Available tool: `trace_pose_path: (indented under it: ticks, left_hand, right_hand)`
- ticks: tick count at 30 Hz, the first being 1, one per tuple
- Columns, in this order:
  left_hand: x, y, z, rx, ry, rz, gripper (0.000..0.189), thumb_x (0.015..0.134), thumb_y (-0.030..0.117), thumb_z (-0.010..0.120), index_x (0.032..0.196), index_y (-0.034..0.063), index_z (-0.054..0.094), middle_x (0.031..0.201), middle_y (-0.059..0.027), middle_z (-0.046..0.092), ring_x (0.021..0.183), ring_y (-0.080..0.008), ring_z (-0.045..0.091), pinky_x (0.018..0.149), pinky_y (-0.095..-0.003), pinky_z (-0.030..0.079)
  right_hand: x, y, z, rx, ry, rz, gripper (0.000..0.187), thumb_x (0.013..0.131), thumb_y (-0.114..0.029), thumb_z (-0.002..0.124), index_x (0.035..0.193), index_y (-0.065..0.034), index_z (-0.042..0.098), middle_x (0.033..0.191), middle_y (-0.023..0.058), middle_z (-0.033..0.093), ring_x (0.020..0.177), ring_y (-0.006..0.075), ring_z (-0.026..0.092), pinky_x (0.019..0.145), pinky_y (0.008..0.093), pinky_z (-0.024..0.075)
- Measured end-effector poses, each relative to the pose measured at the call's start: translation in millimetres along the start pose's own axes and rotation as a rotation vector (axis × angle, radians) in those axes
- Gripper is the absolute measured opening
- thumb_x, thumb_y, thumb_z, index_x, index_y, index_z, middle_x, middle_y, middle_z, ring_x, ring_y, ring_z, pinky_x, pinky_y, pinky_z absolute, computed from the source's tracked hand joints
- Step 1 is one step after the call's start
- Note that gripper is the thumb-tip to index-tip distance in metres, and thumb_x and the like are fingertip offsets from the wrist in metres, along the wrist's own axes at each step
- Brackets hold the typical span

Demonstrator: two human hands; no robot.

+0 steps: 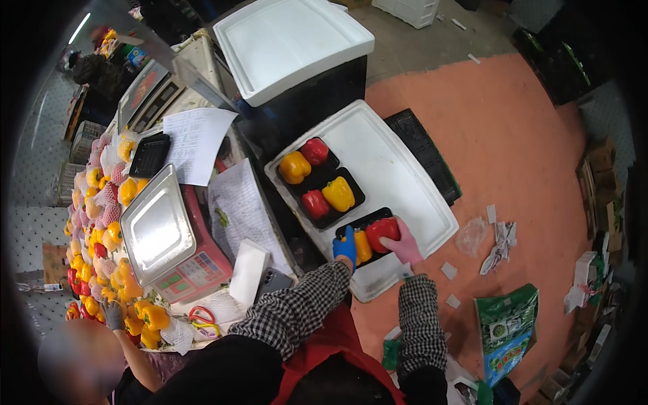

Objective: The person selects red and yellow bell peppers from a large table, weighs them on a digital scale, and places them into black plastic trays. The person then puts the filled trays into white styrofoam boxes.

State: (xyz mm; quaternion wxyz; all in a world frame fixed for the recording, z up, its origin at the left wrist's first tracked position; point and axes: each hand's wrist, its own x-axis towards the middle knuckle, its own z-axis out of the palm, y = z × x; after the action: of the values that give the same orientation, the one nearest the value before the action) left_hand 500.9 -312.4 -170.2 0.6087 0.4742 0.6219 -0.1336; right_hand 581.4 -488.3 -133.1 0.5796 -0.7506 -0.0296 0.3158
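Note:
My left hand [345,249], in a blue glove, touches a yellow-orange bell pepper [362,247] in a black plastic tray [373,217]. Beside it my right hand [405,244], in a pink glove, is closed around a red bell pepper [380,234] in the same tray. Whether the left fingers grip their pepper is hard to see. This tray sits at the near end of a white foam lid [400,172]. Farther up on the lid are more black trays holding a yellow pepper [338,194], an orange pepper [294,167] and red peppers [315,151].
Left stands a scale with a steel pan [159,228], near papers [197,144], a phone [273,283] and scissors [202,316]. Beyond lies a heap of peppers [121,278], where another person's gloved hand [113,314] reaches. A black crate [425,154] and green bag [508,329] lie right.

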Motion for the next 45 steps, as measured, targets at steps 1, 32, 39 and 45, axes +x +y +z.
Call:
trace_pose_path:
  ticks: [1,32,39,45]
  left_hand:
    - [-5,5,-5,0.017,0.064,-0.003,0.100,0.086,0.067,0.061,0.150,-0.0062,0.035,0.150,-0.0267,0.045,0.135,-0.0392,0.048,0.111,-0.0424,0.040]
    - [-262,71,-301,0.360,-0.405,1.560,0.061,0.087,0.021,0.068,0.143,0.0045,0.048,0.137,-0.0214,0.054,0.123,-0.0406,0.054,0.101,-0.0472,0.045]
    - [-191,-26,-538,0.318,0.620,1.441,0.066,0.084,0.022,0.074,0.145,0.0108,0.049,0.140,-0.0191,0.051,0.128,-0.0402,0.049,0.109,-0.0468,0.039]
    - [-117,-123,-664,0.137,1.139,0.958,0.097,0.075,0.028,0.084,0.151,-0.0013,0.032,0.133,-0.0264,0.051,0.119,-0.0436,0.051,0.106,-0.0479,0.040]
  right_hand:
    - [8,7,5,-0.049,-0.021,0.000,0.087,0.077,-0.018,0.082,0.151,-0.0024,0.038,0.139,0.0136,0.055,0.127,0.0242,0.054,0.109,0.0347,0.0428]
    - [-132,-228,268,0.116,-0.186,-0.284,0.035,0.100,-0.012,0.054,0.132,0.0028,0.057,0.121,0.0131,0.064,0.115,0.0221,0.060,0.100,0.0345,0.0466]
    - [-188,-194,467,-0.801,-0.847,-0.995,0.042,0.084,-0.019,0.069,0.123,-0.0057,0.058,0.108,0.0139,0.064,0.099,0.0335,0.062,0.089,0.0421,0.0516]
    - [-211,-164,531,-1.324,-0.846,-0.942,0.061,0.082,-0.020,0.073,0.137,-0.0120,0.048,0.122,0.0142,0.058,0.108,0.0309,0.062,0.088,0.0424,0.0529]
